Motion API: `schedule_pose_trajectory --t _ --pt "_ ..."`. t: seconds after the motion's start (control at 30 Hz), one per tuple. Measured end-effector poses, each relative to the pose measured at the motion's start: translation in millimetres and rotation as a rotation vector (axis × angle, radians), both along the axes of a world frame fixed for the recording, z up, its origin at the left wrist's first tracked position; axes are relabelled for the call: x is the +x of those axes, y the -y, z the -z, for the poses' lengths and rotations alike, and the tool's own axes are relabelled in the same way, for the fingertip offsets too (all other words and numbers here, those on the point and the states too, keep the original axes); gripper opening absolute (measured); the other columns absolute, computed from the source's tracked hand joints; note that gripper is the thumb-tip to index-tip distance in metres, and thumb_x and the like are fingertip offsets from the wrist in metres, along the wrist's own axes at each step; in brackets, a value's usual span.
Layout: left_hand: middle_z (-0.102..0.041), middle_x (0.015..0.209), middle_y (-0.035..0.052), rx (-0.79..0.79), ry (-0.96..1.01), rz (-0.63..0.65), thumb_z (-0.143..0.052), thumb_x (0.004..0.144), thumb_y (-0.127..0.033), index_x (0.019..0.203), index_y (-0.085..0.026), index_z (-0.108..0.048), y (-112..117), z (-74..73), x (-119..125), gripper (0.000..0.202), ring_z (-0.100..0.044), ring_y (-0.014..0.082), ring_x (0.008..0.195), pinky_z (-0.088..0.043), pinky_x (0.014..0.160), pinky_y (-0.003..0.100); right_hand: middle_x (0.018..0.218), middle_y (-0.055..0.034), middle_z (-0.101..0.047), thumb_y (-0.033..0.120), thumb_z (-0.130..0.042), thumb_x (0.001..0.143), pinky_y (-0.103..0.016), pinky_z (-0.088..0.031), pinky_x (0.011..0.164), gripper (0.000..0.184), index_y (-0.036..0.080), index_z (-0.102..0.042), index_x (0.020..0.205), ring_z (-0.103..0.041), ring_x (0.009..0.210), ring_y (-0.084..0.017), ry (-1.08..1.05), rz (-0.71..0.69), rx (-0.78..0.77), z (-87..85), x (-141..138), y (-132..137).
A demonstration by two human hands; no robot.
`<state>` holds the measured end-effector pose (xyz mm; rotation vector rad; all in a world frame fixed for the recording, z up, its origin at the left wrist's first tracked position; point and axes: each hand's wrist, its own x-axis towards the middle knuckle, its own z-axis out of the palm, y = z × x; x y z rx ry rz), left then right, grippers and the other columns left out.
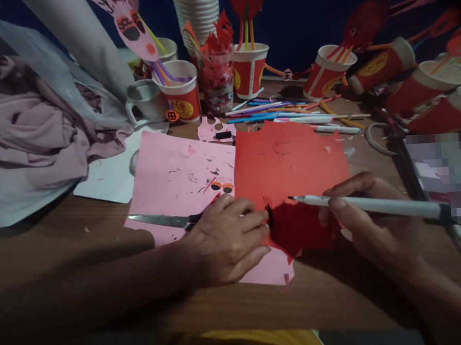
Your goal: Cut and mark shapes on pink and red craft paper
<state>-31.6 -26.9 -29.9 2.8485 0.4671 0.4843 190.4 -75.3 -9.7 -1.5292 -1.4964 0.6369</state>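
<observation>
My right hand (376, 221) holds a white marker pen (371, 206) between thumb and fingers, its dark tip just above the red paper (292, 164). Palm down, my left hand (228, 239) lies with fingers stretched over the pink paper (176, 165) and the red paper's left edge. Scissors (159, 220) rest on the pink sheet, their handles partly hidden under my left hand. Beyond its knuckles are two orange and black eye cut-outs (221, 187). By its fingertips sits a small black shape I cannot make out.
Paper cups (250, 71) with paper animal heads on coloured stems stand along the back. Several coloured sticks (266, 111) and a black cap (224, 135) lie behind the sheets. A plastic bag with pink cloth (30, 121) is at left, a mug (149, 100) near it.
</observation>
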Motion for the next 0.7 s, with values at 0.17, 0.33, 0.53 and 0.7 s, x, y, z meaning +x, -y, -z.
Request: schedule_pose_trajectory --t 0.17,0.33,0.53,0.7 --pt "-0.061 0.102 0.0074 -0.015 0.029 -0.012 -0.041 0.086 -0.027 0.095 -0.013 -0.06 2.7 0.0 -0.2 0.025 -0.047 0.0227 0.088 -0.032 0.069 0.036 0.061 0.0039 -0.062 0.022 -0.058 0.078 -0.026 -0.047 0.053 0.005 0.024 -0.053 0.08 -0.059 0.054 -0.013 -0.254 0.01 0.067 -0.5 3.6 -11.4" --pt "-0.059 0.103 0.01 -0.056 0.028 -0.043 -0.042 0.085 -0.025 0.094 -0.015 -0.06 4.7 -0.3 -0.5 0.023 -0.048 0.0223 0.089 -0.034 0.07 0.036 0.065 0.0038 -0.06 0.024 -0.056 0.079 -0.027 -0.045 0.057 0.004 0.021 -0.053 0.08 -0.056 0.058 -0.012 -0.471 0.002 0.051 5.0 12.6 -23.0" --pt "-0.06 0.094 0.0098 -0.018 0.119 -0.07 -0.043 0.083 -0.02 0.095 -0.012 -0.059 8.3 -4.5 1.4 0.022 -0.049 0.0215 0.086 -0.036 0.071 0.037 0.057 0.0051 -0.056 0.024 -0.049 0.083 -0.024 -0.041 0.051 0.011 0.019 -0.051 0.073 -0.052 0.051 -0.01 -0.495 -0.026 0.063 1.9 16.7 -22.0" --pt "-0.064 0.086 0.0046 0.033 -0.004 0.001 -0.043 0.084 -0.024 0.096 -0.014 -0.059 35.8 -17.5 11.5 0.022 -0.05 0.0201 0.077 -0.033 0.067 0.036 0.054 0.006 -0.052 0.02 -0.048 0.082 -0.023 -0.038 0.045 0.008 0.021 -0.049 0.075 -0.049 0.048 -0.01 -0.526 -0.043 0.13 -1.7 16.7 -15.7"
